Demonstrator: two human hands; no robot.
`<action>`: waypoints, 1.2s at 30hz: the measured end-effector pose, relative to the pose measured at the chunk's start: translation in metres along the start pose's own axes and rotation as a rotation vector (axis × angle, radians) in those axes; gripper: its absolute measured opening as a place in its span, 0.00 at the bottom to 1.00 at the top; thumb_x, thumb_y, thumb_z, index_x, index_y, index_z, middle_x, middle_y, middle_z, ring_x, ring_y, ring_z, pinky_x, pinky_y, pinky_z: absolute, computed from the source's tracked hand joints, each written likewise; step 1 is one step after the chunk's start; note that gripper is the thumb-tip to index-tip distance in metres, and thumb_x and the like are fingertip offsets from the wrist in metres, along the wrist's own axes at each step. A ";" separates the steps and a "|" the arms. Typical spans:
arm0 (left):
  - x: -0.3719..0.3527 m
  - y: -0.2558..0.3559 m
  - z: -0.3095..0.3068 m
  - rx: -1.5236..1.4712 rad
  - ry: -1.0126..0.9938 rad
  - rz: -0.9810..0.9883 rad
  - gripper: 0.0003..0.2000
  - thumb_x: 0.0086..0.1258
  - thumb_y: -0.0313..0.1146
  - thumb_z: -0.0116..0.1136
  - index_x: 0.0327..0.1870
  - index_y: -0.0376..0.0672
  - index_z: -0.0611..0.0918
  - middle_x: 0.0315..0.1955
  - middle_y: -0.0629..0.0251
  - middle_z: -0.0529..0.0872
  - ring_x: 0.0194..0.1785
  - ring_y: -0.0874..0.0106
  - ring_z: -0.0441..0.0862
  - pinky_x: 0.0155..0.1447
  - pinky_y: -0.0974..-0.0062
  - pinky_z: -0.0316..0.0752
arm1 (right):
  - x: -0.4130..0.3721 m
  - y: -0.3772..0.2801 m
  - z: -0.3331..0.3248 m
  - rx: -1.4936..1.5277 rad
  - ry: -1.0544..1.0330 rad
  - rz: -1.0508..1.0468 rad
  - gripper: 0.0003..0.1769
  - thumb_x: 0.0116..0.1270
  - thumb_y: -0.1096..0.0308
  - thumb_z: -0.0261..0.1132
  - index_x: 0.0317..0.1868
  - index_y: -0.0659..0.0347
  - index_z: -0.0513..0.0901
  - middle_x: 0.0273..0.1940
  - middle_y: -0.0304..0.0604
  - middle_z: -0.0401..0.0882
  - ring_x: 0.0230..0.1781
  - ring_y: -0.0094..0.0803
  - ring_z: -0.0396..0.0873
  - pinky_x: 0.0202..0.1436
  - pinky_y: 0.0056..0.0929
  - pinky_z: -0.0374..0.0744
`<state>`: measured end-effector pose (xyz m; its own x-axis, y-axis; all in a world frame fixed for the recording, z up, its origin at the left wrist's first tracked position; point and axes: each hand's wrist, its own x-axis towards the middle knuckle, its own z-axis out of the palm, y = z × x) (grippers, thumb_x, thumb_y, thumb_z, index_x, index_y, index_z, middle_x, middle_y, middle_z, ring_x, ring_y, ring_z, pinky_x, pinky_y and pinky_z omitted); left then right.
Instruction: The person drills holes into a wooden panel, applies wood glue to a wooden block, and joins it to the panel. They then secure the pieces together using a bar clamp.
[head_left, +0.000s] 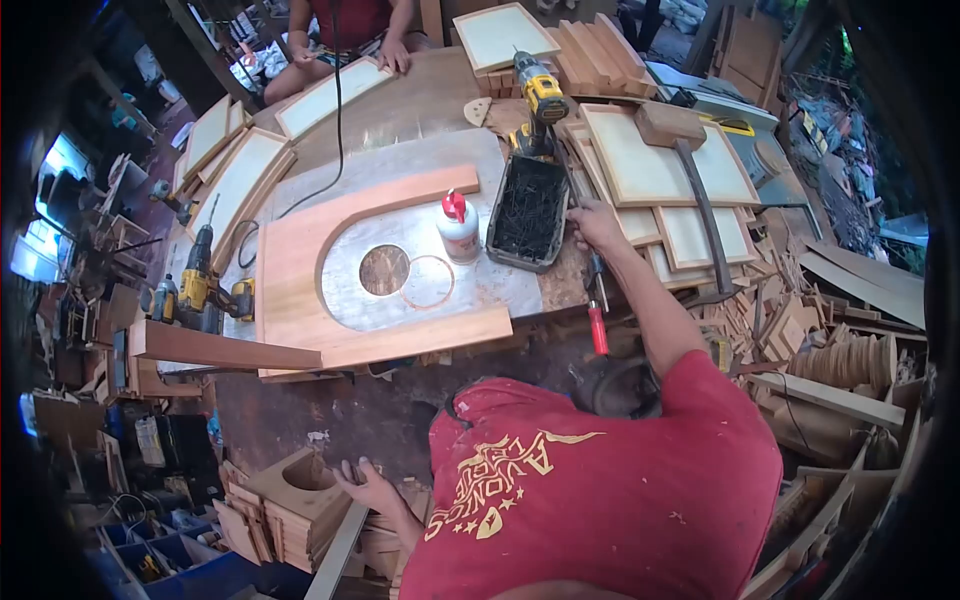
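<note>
The right hand [597, 225] reaches out over the bench [440, 95] with its fingers curled shut. It seems to grip the thin dark shaft of a tool [597, 325], though the view is too small to be sure. The tool's red handle hangs below the wrist, past the bench edge. Just left of this hand, touching or nearly touching it, lies a black tray [527, 210] full of dark screws. Left of the tray stands a white glue bottle [459, 228] with a red cap. Beyond the tray, further from the hand, a yellow drill [540, 95] stands upright. To the right of the hand lie stacked framed panels [660, 170] with a mallet [672, 125] across them.

Left of the bottle, a U-shaped wooden frame [300, 265] lies flat on a grey sheet [430, 165]. Inside the frame are a round hole [384, 270] and a thin ring [428, 282] side by side. Past the frame's far left edge, a second drill [200, 285] rests at the bench side.

The left hand [365, 488] is down low, well apart from the right hand and below the bench. Its fingers are loose and spread, resting on a pile of wooden blocks [290, 500], one of which has a curved cut-out.

At the far end of the bench another person rests both hands [395, 58] on a long panel [325, 95].
</note>
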<state>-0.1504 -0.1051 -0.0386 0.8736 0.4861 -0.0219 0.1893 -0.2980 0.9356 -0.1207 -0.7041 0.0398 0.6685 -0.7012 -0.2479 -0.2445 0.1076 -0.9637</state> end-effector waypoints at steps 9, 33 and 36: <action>-0.030 0.034 0.004 -0.075 -0.003 -0.047 0.35 0.72 0.30 0.63 0.77 0.30 0.61 0.67 0.47 0.75 0.63 0.61 0.78 0.59 0.68 0.80 | -0.020 -0.027 -0.005 0.041 0.067 -0.064 0.09 0.65 0.71 0.64 0.39 0.71 0.83 0.21 0.42 0.75 0.16 0.29 0.75 0.19 0.32 0.73; 0.009 0.073 -0.021 -0.267 0.006 0.184 0.30 0.75 0.24 0.59 0.75 0.29 0.62 0.63 0.49 0.78 0.67 0.63 0.76 0.74 0.66 0.68 | -0.202 -0.159 -0.028 -0.059 0.020 -0.681 0.22 0.83 0.59 0.57 0.69 0.64 0.76 0.21 0.27 0.60 0.13 0.13 0.55 0.14 0.18 0.54; 0.041 0.099 -0.048 -0.311 0.045 0.298 0.27 0.78 0.28 0.55 0.74 0.28 0.63 0.64 0.48 0.79 0.68 0.64 0.76 0.74 0.66 0.68 | -0.232 -0.170 -0.010 -0.232 -0.018 -0.832 0.24 0.82 0.60 0.58 0.69 0.66 0.76 0.23 0.27 0.63 0.18 0.12 0.59 0.19 0.17 0.57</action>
<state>-0.1173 -0.0752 0.0700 0.8478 0.4539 0.2742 -0.2182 -0.1727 0.9605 -0.2410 -0.5664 0.2622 0.7044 -0.4768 0.5258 0.1935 -0.5838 -0.7885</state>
